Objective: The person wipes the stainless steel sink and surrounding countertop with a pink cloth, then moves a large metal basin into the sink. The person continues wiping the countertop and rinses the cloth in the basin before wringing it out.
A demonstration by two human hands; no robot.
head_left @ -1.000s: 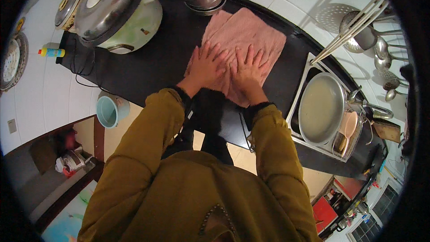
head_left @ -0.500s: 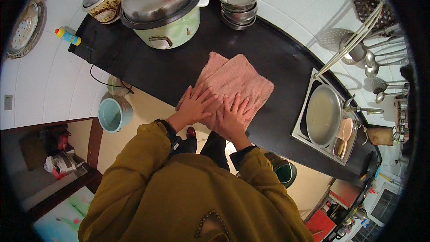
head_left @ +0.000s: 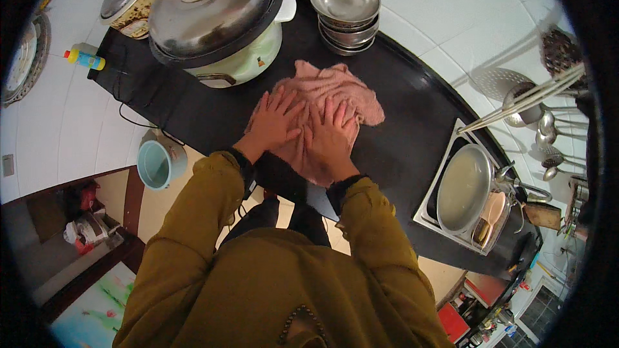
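Observation:
A pink cloth [head_left: 316, 84] lies rumpled on the black countertop [head_left: 400, 148], its far edge bunched into folds. My left hand [head_left: 272, 124] presses flat on the cloth's left part with fingers spread. Beside it, my right hand [head_left: 330, 136] rests palm down on the cloth's right part, fingers stretched out and apart. Neither hand grips the cloth. Part of its near edge hangs over the counter's front.
A large lidded rice cooker [head_left: 213, 32] and a smaller stained cooker [head_left: 132, 0] stand at the far left. Behind the cloth is a stack of metal bowls [head_left: 346, 3]. A sink with a metal basin [head_left: 463, 190] lies right. A blue bucket [head_left: 158, 164] stands below left.
Both hands have pushed the cloth away from me across the counter. The cloth was flatter and is now creased and bunched at its far side.

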